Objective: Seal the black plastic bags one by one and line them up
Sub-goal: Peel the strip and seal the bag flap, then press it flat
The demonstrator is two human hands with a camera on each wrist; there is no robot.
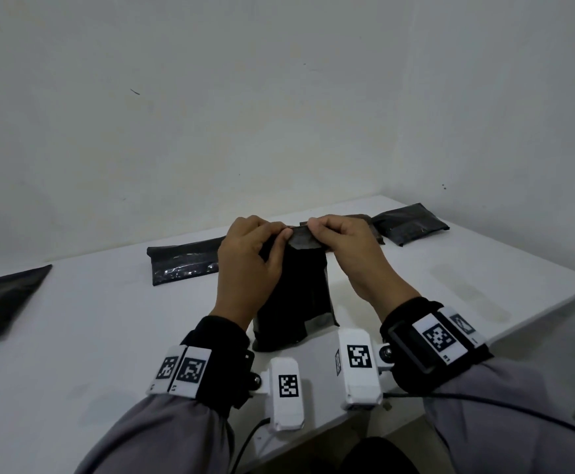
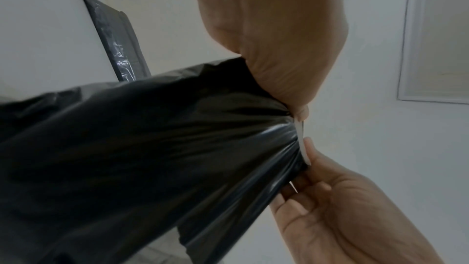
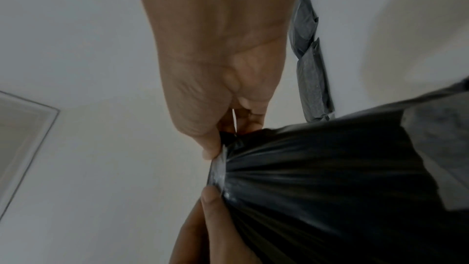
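Both hands are shown pinched on the mouth of one black bag (image 1: 293,295). The left hand (image 1: 248,265) is closed on the top edge at its left end, thumb against fingertips; the right hand (image 1: 344,248) is closed on the same edge at its right end. In the left wrist view a pale strip (image 2: 302,140), probably the liner of the adhesive flap, is seen along the gathered edge between the two grips. The bag is held upright at the centre of the head view, its lower end on or just above the white table (image 1: 91,336); contact cannot be told.

Outward from the hands, a flat bag (image 1: 183,265) is seen at 10 o'clock, partly hidden behind the left hand. Another bag (image 1: 409,225) lies at 2 o'clock near the far table edge, with a further one (image 1: 364,222) just beside it, mostly hidden by the right hand. A fourth bag (image 1: 2,299) is cut off by the frame at 9 o'clock.

The sealing of the held bag is judged to be in progress. The pair at 2 o'clock may be a row already begun; whether the others are sealed cannot be told.
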